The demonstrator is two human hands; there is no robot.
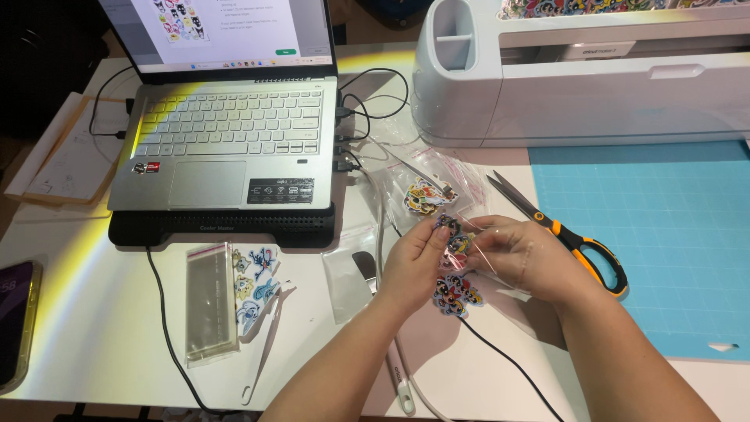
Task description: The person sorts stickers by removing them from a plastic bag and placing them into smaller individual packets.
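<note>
Leftmost, a dark phone [16, 320] lies at the edge of the white table [86, 312], and a silver laptop [226, 125] sits open on a black cooling stand [223, 228]. Below it lies a stack of clear cellophane bags [209, 303], touching a small heap of blue cartoon stickers [256, 289]. Nearer the middle, the left hand [414, 264] is pinched shut, thumb and forefinger gripping a small colourful sticker [447, 228] at the mouth of a thin clear sleeve [483, 248]. Just beneath the hands lies a pile of round-faced stickers [457, 293], and above them a filled sticker packet [426, 195] rests on the table. The right hand [527, 259] is curled closed around the clear sleeve, holding it by its far side, fingertips close to those of the left hand. Beside it, orange-handled scissors [562, 230] lie closed, overlapping the edge of a blue cutting mat [664, 227]. Behind the mat stands a white cutting machine [578, 70].
</note>
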